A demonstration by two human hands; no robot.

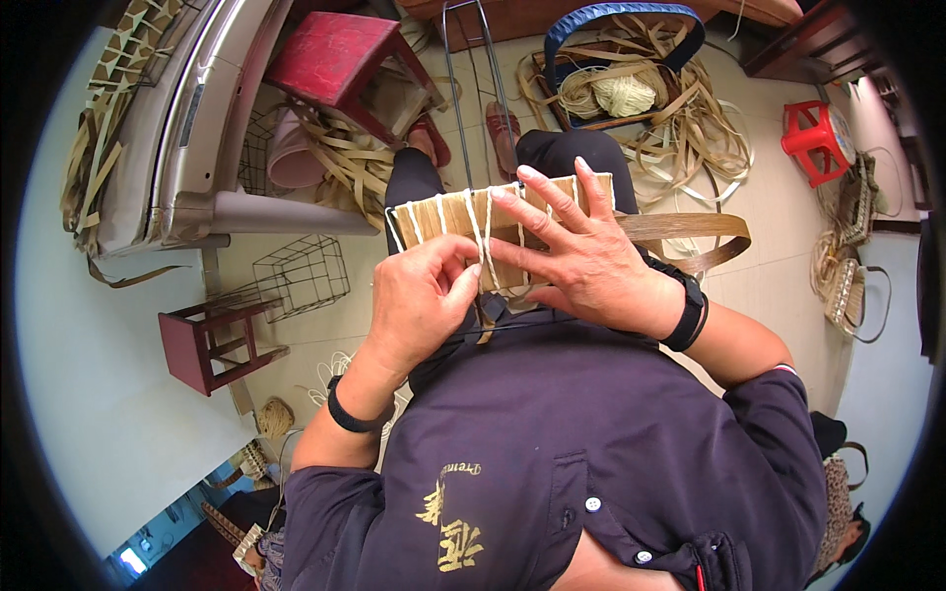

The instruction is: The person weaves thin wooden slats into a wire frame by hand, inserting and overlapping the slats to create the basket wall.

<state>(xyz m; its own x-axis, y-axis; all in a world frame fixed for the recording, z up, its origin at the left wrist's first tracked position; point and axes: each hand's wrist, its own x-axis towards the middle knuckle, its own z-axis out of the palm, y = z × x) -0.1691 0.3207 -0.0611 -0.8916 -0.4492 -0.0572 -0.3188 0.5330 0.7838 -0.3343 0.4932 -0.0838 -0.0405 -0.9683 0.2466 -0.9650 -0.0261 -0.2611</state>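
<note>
In my lap lies a flat piece of brown strips (448, 215) crossed by several white cords (471, 209). My left hand (419, 300) is closed at its near left side, thumb and forefinger pinched on a white cord where it crosses the strips. Across the right half lies my right hand (601, 261), fingers stretched out and spread over the strips and cords. A wide brown strip (724, 231) comes out from beneath this hand and bends round in a loop. Thin dark metal rods (461, 118) run from the piece away between my feet. My palms hide part of the piece.
A blue-handled basket (626, 12) with a ball of pale cord (623, 94) stands far right among loose strips (690, 148). At left are a red stool (330, 59), a pink bin (296, 153), a wire basket (305, 276) and a dark red stool (202, 345). A red plastic stool (810, 143) stands right.
</note>
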